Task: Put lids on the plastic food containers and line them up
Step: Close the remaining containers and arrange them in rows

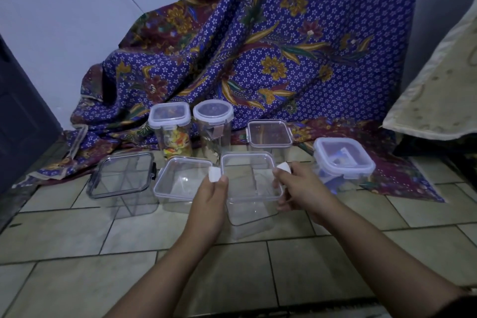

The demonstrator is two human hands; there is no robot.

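The left hand (210, 190) is pinching the left latch (214, 174), the right hand (293, 186) the right latch (284, 167), of a clear lidded container (251, 178) (other containers (178, 178) are standing close around).

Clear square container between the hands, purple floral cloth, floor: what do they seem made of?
The clear square container: glossy transparent plastic; floor tiles show through its walls. The purple floral cloth: thin matte fabric, perhaps printed batik; it falls in soft folds. The pale tiled floor: probably glazed ceramic; dark grout lines, faint sheen.
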